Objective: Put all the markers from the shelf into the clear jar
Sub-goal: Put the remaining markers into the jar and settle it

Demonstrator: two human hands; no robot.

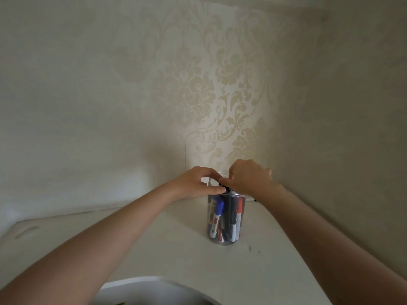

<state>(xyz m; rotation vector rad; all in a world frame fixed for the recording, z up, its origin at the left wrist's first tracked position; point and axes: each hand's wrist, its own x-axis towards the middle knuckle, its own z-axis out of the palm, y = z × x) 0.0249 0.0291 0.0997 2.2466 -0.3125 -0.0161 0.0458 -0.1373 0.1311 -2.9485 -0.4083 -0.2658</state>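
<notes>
A clear jar stands upright on the white shelf near the wall corner. Several markers stand inside it, among them a blue one, a red one and a black one. My left hand grips the jar's rim from the left, thumb against the neck. At the jar's mouth my right hand reaches over from the right, its fingertips pinched on the black top of a marker. The rest of that marker's body is hidden by both hands.
Patterned wallpaper rises right behind the jar, and a side wall closes in on the right. A small dark object lies behind my right wrist. The shelf's curved front edge runs below, with a slot-shaped mark at far left.
</notes>
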